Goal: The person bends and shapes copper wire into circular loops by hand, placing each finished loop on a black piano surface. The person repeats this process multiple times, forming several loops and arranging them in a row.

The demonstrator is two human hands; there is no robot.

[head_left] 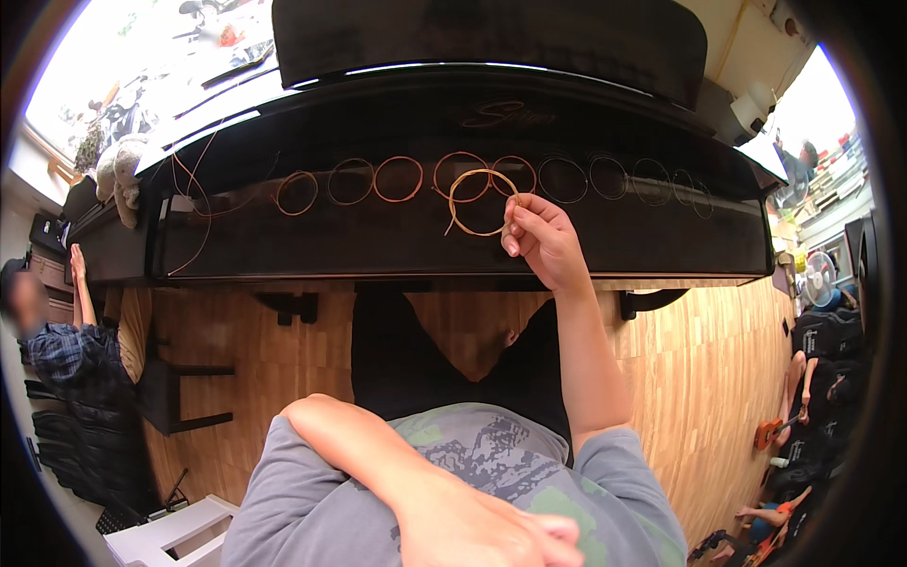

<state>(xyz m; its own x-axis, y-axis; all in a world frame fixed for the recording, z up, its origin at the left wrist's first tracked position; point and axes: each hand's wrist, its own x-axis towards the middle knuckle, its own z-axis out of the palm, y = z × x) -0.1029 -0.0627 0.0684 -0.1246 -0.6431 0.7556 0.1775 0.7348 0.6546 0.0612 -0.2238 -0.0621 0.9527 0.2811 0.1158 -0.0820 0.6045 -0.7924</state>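
Between the thumb and fingers of my right hand (540,236) is a coiled golden instrument string (455,215), lifted over the closed black piano lid (378,241). One short end of it sticks out at the lower left. Behind the held coil, a row of coiled strings lies across the lid: copper-coloured ones such as this coil (421,180) to the left and middle, thin silvery ones such as this coil (586,180) to the right. My left arm bends across my chest, with the left hand (482,529) at the lower edge; its fingers are blurred and partly cut off.
A loose, uncoiled copper string (203,198) trails over the lid's left end. Beside it sits a plush toy (118,180). A person (80,350) is at the far left near a black stool (165,397). At right are a fan (818,279) and people, one with a small guitar-like instrument (767,434).
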